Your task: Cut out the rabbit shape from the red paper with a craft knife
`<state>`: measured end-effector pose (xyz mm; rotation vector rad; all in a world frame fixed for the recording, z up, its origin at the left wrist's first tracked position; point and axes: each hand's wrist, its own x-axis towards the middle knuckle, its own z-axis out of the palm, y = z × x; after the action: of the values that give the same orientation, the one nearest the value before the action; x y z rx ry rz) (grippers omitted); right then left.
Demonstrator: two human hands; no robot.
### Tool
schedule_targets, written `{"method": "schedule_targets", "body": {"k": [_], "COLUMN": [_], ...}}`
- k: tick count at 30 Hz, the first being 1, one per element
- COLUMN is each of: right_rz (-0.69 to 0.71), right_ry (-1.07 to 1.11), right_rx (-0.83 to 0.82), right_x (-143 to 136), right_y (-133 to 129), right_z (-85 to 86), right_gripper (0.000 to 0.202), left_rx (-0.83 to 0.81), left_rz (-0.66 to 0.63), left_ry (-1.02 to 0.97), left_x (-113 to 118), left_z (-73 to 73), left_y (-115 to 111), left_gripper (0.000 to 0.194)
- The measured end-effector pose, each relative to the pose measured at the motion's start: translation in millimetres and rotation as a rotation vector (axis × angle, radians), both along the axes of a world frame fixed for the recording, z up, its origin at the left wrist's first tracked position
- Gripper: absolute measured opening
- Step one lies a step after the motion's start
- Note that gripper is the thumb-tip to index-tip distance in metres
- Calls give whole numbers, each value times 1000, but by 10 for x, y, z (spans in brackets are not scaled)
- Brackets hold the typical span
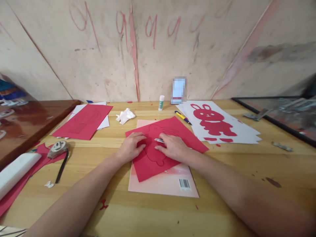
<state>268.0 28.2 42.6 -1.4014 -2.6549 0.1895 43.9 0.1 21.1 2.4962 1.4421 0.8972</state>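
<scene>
A red sheet (148,171) with a rabbit outline drawn on it lies tilted on a pink booklet (163,189) with a barcode. My left hand (132,147) rests on the sheet's left part, its fingers apart and nothing held. Over the middle of the drawing, my right hand (172,147) grips a small silvery blade (159,140) between thumb and fingers. The blade's tip points left, toward my left hand. Part of the outline is hidden under my right hand.
Behind are crumpled tissue (125,116), a glue stick (161,103), a phone (178,90) and a yellow-blue pen (183,118). White sheets with a red rabbit (214,120) lie right; another red sheet (82,121), a tape measure (58,149) and a white case (18,172) lie left.
</scene>
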Motion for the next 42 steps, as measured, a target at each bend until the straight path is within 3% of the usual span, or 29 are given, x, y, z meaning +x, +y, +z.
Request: {"method": "schedule_targets", "body": {"k": [9,19,25,34,42], "right_rz": [-52,89,197,346,388], "right_ry": [171,47,-47,-46,-102], "right_rx": [-98,-77,-48,60,120], "right_x": [-8,-174,-343,-335,-343], "right_y": [142,82,132,152,104], "right_z": [34,142,215,82,36], "right_gripper": [13,10,12,17,21], "left_rx": [-48,-115,-140,-171,-183], "left_rz": [-8,-26,-20,-22,-48], "left_ry": [-74,-142,-180,-226,-271], "left_x": [33,25,-12,-60,-73], "left_z": [-1,36,38,-4,-23], "left_y": [15,32,56,101,119], "left_gripper": [14,10,19,28,26]}}
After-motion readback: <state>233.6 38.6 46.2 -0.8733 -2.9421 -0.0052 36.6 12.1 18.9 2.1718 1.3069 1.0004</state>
